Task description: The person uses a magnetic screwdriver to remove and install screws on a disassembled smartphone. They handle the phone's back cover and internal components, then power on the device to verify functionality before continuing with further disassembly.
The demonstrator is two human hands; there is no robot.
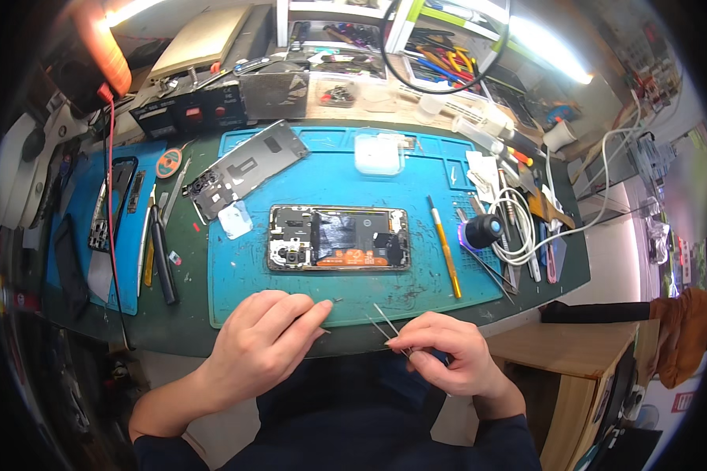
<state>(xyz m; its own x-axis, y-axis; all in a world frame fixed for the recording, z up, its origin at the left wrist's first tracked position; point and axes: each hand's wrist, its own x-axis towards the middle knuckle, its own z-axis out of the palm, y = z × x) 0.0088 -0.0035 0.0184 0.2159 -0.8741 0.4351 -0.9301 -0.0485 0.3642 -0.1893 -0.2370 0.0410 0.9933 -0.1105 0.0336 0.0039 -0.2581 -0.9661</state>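
Observation:
My right hand (452, 353) holds a pair of thin metal tweezers (382, 319), their two tips apart and pointing up and left. My left hand (269, 337) is closed, thumb and fingers pinched together near the mat's front edge. Small slivers show beside its fingertips, too tiny to name. Beyond both hands an opened smartphone (297, 229) lies lengthwise on the blue work mat (251, 286), its battery and camera module exposed. A grey phone back cover (269, 163) rests at an angle behind it to the left, a small whitish piece (234, 220) by its lower end.
An orange-handled pen-shaped tool (448, 263) lies right of the phone, near a black round loupe-like piece (484, 231) and a coiled white cable (518, 251). A clear plastic box (379, 154) stands behind. Another phone frame (102, 216) and a black pen-shaped tool (163, 259) lie left.

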